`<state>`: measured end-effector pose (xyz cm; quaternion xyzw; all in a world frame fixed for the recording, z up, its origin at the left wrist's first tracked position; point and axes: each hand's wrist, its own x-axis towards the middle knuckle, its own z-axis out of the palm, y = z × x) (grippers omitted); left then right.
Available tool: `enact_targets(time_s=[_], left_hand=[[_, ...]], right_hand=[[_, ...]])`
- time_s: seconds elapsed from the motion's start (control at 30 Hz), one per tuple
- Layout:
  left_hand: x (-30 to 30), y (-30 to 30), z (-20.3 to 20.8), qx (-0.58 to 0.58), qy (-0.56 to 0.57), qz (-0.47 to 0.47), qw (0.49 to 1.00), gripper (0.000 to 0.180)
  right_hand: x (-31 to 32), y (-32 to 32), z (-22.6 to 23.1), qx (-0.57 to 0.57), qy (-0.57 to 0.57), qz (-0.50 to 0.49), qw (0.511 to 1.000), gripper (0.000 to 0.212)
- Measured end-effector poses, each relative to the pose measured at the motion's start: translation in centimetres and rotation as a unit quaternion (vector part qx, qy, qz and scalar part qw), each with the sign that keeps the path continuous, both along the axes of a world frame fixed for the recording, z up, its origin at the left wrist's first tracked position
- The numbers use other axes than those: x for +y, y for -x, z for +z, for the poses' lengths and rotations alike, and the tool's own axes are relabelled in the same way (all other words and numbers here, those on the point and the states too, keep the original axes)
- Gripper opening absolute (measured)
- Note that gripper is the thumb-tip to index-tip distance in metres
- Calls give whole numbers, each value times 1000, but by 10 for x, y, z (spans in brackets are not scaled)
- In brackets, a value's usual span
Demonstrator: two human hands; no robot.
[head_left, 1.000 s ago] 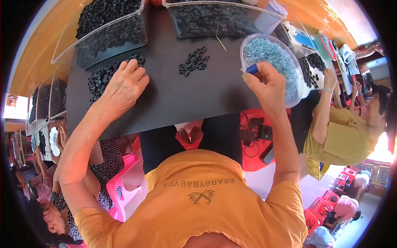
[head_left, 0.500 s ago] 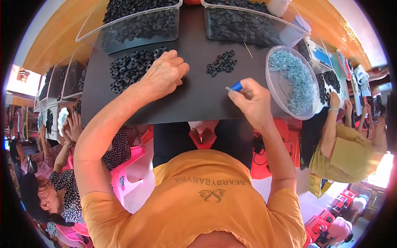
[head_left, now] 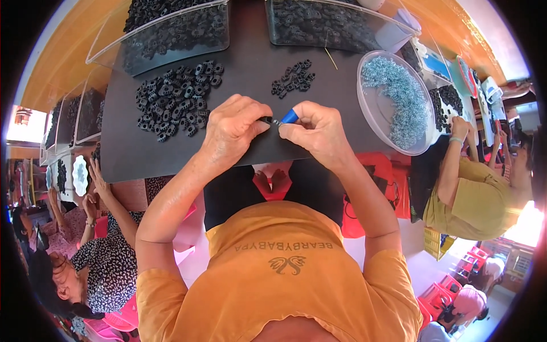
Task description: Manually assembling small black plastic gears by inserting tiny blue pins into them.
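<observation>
While both hands met above the near part of the surface (head_left: 250, 77), the left hand (head_left: 235, 126) pinched a black part (head_left: 265, 119) between thumb and forefinger, other fingers curled in. The right hand (head_left: 314, 130) had its thumb and forefinger closed on a pale bit (head_left: 276, 122); a blue piece (head_left: 290, 117) showed at the forefinger, whether held or wrapped round it could not be told. Part and bit met or nearly met between the hands, too small to see which. Good handling probably called for a steady left pinch, fingertips kept clear of the meeting ends, and fine adjustment from the right, lined up squarely and without force.

Beyond lay a small pile (head_left: 293, 78) of black parts and, to its left, a larger pile (head_left: 178, 98); keeping them apart seemed wise. A tray (head_left: 364, 105) of bluish bits (head_left: 405, 108) sat to the right. Farthest were two bins of black parts, the left bin (head_left: 182, 37) and the right bin (head_left: 325, 28).
</observation>
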<state>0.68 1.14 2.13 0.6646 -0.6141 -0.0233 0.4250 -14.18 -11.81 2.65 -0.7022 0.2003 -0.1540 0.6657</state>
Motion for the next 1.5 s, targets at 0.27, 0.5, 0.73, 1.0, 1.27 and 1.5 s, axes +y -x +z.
enact_targets(time_s=[0.27,0.5,0.73,1.0,1.27,1.5], left_hand=[[-3,9,1,-20,67,10,997,31],[-6,19,-7,64,89,11,994,26],[1,21,-11,280,33,22,959,20],[2,17,-14,488,14,35,872,17],[1,17,-19,484,17,33,874,18],[3,15,-19,474,6,36,880,19]], right_hand=[[-5,-3,13,40,-51,17,998,9],[-2,-2,12,60,-69,-4,996,15],[-2,-2,7,54,-62,-26,996,17],[-50,-7,-20,-25,326,-217,920,17],[-56,-16,-24,-14,572,-159,805,20],[-54,5,-20,6,528,-146,836,14]])
